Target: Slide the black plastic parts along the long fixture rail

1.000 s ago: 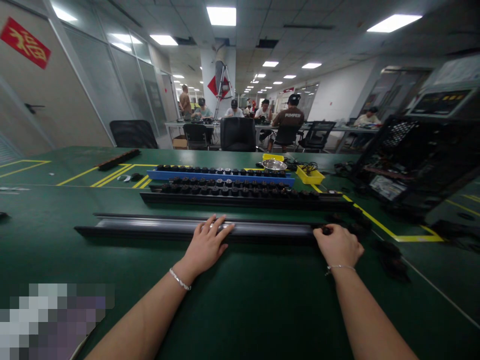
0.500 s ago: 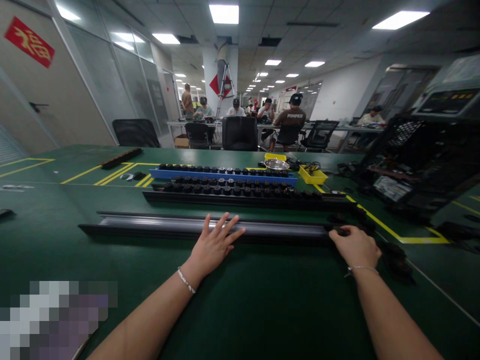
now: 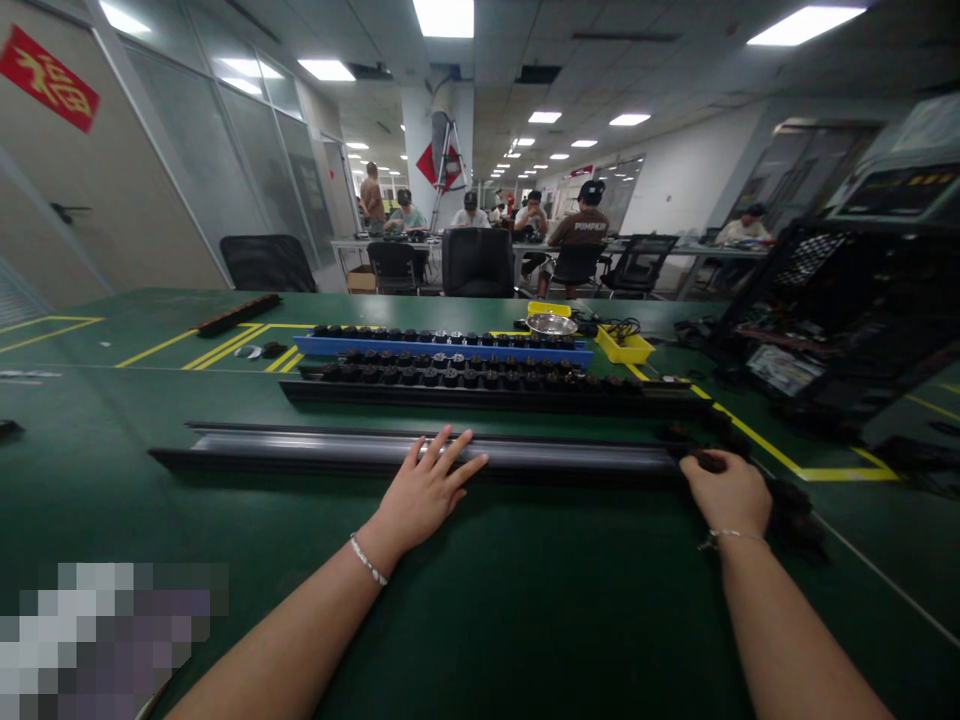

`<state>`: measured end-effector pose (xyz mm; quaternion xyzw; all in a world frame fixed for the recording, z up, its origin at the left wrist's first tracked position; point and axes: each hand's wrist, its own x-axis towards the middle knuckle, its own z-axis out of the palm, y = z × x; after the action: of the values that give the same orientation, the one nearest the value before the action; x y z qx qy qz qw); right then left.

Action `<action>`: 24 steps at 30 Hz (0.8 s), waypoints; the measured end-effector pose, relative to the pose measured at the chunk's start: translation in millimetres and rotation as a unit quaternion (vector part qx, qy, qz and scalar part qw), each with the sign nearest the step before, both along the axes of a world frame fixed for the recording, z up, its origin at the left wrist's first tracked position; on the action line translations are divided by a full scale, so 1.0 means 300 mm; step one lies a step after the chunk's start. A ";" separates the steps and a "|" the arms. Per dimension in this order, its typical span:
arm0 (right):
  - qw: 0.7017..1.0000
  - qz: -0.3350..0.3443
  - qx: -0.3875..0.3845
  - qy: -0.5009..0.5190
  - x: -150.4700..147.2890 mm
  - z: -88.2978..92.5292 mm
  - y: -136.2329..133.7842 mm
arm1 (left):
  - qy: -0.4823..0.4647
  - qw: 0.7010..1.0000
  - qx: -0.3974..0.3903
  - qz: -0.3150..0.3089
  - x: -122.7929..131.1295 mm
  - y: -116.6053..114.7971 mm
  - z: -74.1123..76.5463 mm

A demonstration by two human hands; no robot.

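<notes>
A long dark channel rail (image 3: 300, 448) with a shiny inner face lies across the green table in front of me. My left hand (image 3: 427, 490) rests on its middle with the fingers spread. At the rail's right end, my right hand (image 3: 727, 495) pinches a small dark piece (image 3: 709, 460), mostly hidden by the fingers. More black parts (image 3: 799, 520) lie in a dark heap just right of that hand. Beyond the rail stands a black rail (image 3: 480, 393) with a row of round black pieces, and behind it a blue rail (image 3: 450, 348) with a similar row.
At the back are yellow trays (image 3: 626, 345) and a round metal dish (image 3: 551, 325). A dark open equipment frame (image 3: 810, 310) stands on the right. Another dark strip (image 3: 238, 315) lies far left. Several people sit at a table beyond the chairs (image 3: 478, 262).
My right hand has shifted slightly right along the rail's end, still pinching. The left hand stays spread on the rail. The whole view has moved a little.
</notes>
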<state>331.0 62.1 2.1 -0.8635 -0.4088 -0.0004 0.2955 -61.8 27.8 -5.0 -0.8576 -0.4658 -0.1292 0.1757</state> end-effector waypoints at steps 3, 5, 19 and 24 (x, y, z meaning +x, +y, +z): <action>1.000 -0.004 0.001 0.000 -0.003 0.002 -0.001 | -0.010 1.000 -0.011 0.008 -0.002 0.003 -0.005; 1.000 -0.005 0.000 0.002 -0.004 0.002 -0.001 | -0.014 1.000 -0.021 0.009 -0.002 0.004 -0.008; 1.000 0.002 -0.020 0.018 0.031 0.001 0.023 | -0.029 0.998 -0.042 0.027 0.006 0.006 0.004; 1.000 -0.001 -0.016 0.022 0.053 -0.011 0.035 | -0.036 0.998 -0.043 0.030 0.008 0.010 0.000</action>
<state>346.9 72.6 -1.1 -0.8682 -0.4014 0.0251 0.2906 -59.5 30.7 -4.9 -0.8446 -0.5028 -0.1343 0.1258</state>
